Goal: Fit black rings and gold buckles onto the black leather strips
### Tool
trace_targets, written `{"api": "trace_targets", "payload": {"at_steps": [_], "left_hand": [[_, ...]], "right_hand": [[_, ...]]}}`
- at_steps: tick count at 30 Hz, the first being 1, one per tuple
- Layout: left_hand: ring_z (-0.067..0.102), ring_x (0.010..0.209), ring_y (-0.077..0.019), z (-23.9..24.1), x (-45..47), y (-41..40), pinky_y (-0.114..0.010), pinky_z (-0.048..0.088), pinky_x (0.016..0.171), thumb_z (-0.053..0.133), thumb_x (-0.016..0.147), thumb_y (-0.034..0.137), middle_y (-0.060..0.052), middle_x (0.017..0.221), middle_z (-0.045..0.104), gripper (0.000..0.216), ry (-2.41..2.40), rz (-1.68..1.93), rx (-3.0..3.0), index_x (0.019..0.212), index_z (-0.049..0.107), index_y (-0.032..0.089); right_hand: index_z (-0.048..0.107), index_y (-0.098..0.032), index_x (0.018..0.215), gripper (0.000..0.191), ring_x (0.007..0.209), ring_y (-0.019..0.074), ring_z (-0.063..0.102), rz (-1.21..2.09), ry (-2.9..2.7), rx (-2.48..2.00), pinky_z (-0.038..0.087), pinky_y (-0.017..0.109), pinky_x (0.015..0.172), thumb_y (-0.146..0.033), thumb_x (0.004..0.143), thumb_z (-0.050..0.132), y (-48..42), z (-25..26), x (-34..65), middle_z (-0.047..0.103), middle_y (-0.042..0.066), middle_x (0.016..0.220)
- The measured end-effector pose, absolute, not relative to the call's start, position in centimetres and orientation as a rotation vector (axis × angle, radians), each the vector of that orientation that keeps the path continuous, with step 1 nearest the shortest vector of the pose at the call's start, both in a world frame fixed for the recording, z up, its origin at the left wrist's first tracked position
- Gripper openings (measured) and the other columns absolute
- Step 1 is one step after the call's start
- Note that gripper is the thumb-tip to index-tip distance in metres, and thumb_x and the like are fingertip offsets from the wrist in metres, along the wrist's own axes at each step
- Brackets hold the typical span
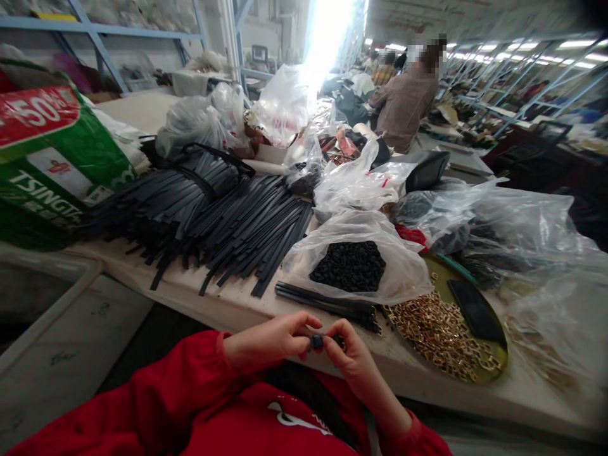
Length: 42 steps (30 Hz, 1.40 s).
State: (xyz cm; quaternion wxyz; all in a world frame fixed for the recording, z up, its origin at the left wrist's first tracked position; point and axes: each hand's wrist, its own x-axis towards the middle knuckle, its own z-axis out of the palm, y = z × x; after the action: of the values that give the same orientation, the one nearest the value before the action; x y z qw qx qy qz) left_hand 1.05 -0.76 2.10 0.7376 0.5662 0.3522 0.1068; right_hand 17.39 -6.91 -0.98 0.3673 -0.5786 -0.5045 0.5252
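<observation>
Close to my body, in front of the table edge, my left hand (287,339) and my right hand (346,351) meet with bent fingers. Between them is a black strap (317,342), pinched by both; its end shows as a small dark block, and the rest is mostly hidden by the fingers. Just beyond the hands lies a small row of black straps (327,305) with gold-coloured bits at the right end. Behind it an open plastic bag (408,272) holds small black loops (349,266). To the right, a round tray (498,329) carries many gold-coloured metal buckles (441,335) and a dark phone-like slab (476,309).
Large bundles of black straps (237,221) cover the table's left part. A green printed bag (57,171) stands far left above a white bin (61,342). Clear plastic bags (522,215) crowd the right and back. Another person (406,104) is farther off.
</observation>
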Motion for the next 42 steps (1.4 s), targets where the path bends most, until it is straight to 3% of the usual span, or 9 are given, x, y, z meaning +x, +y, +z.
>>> {"api": "trace_targets", "payload": {"at_steps": [3, 10, 14, 18, 23, 31, 34, 39, 42], "left_hand": [[0.048, 0.062, -0.0076, 2.0, 1.0, -0.6, -0.019, 0.039, 0.057, 0.046, 0.067, 0.011, 0.001, 0.081, 0.058, 0.037, 0.833, 0.211, 1.202, 0.104, 0.051, 0.012], [0.046, 0.054, -0.0072, 1.2, 1.6, -0.6, -0.018, 0.036, 0.049, 0.047, 0.073, 0.023, 0.001, 0.076, 0.059, 0.026, 0.883, 0.168, 1.346, 0.096, 0.054, 0.013], [0.042, 0.050, -0.0082, 1.5, 1.0, -0.3, -0.018, 0.029, 0.044, 0.041, 0.077, 0.028, 0.002, 0.060, 0.056, 0.024, 0.875, -0.020, 1.543, 0.072, 0.059, 0.013], [0.040, 0.051, -0.0082, 1.7, 0.5, -0.2, -0.018, 0.029, 0.046, 0.047, 0.074, 0.032, 0.004, 0.060, 0.055, 0.024, 0.832, -0.056, 1.515, 0.074, 0.061, 0.014], [0.041, 0.050, -0.0083, 1.3, 1.0, -1.0, -0.018, 0.028, 0.046, 0.046, 0.074, 0.029, 0.003, 0.055, 0.054, 0.023, 0.858, -0.002, 1.594, 0.064, 0.060, 0.013], [0.050, 0.051, -0.0101, 1.9, 0.8, -2.0, -0.018, 0.031, 0.048, 0.041, 0.079, 0.027, 0.001, 0.060, 0.062, 0.027, 0.800, -0.103, 1.840, 0.064, 0.061, 0.016], [0.052, 0.052, -0.0114, 2.1, 0.9, -2.5, -0.019, 0.033, 0.048, 0.039, 0.081, 0.026, -0.001, 0.063, 0.064, 0.028, 0.780, -0.120, 1.876, 0.072, 0.063, 0.016], [0.057, 0.057, -0.0144, 1.2, 2.0, -2.1, -0.020, 0.034, 0.050, 0.040, 0.084, 0.031, -0.002, 0.065, 0.065, 0.029, 0.795, -0.018, 2.049, 0.075, 0.064, 0.018], [0.059, 0.066, -0.0181, 0.0, 3.0, -0.2, -0.023, 0.038, 0.055, 0.049, 0.081, 0.034, -0.003, 0.075, 0.065, 0.021, 0.970, 0.088, 2.238, 0.085, 0.062, 0.018]], "right_hand": [[0.042, -0.020, 0.074, 0.020, 0.052, 0.0090, 0.038, 1.469, -1.207, -1.440, 0.030, 0.021, 0.050, -0.038, 0.078, 0.051, -6.6, -0.8, 17.5, 0.047, -0.006, 0.058], [0.044, -0.019, 0.074, 0.017, 0.057, 0.0095, 0.039, 1.309, -1.451, -1.497, 0.032, 0.022, 0.052, -0.034, 0.081, 0.048, -7.1, -1.7, 18.0, 0.045, -0.005, 0.063], [0.044, -0.020, 0.089, 0.013, 0.060, 0.0106, 0.044, 1.276, -1.435, -1.535, 0.036, 0.023, 0.056, -0.031, 0.083, 0.043, -7.4, -2.5, 18.3, 0.047, -0.003, 0.070], [0.040, -0.021, 0.105, 0.021, 0.061, 0.0116, 0.048, 1.348, -1.518, -1.484, 0.039, 0.024, 0.057, -0.029, 0.087, 0.035, -7.8, -2.5, 18.5, 0.049, -0.002, 0.074], [0.041, -0.022, 0.107, 0.021, 0.075, 0.0147, 0.055, 1.104, -1.762, -1.500, 0.041, 0.026, 0.067, -0.025, 0.088, 0.034, -8.5, -2.3, 18.3, 0.056, 0.002, 0.083], [0.041, -0.023, 0.108, 0.022, 0.074, 0.0138, 0.058, 0.988, -1.861, -1.461, 0.043, 0.024, 0.065, -0.019, 0.088, 0.034, -10.1, -1.9, 17.8, 0.060, 0.002, 0.085], [0.042, -0.023, 0.107, 0.021, 0.077, 0.0145, 0.059, 0.996, -1.848, -1.431, 0.044, 0.025, 0.068, -0.019, 0.088, 0.036, -10.3, -1.9, 17.3, 0.062, 0.003, 0.086], [0.043, -0.021, 0.108, 0.023, 0.066, 0.0139, 0.058, 1.034, -1.674, -1.488, 0.045, 0.024, 0.060, -0.027, 0.090, 0.031, -9.5, -3.0, 18.2, 0.059, 0.001, 0.075], [0.042, -0.018, 0.110, 0.029, 0.066, 0.0165, 0.058, 0.796, -1.604, -1.726, 0.045, 0.028, 0.060, -0.034, 0.088, 0.031, -7.7, -4.1, 21.2, 0.058, 0.003, 0.076]]}}
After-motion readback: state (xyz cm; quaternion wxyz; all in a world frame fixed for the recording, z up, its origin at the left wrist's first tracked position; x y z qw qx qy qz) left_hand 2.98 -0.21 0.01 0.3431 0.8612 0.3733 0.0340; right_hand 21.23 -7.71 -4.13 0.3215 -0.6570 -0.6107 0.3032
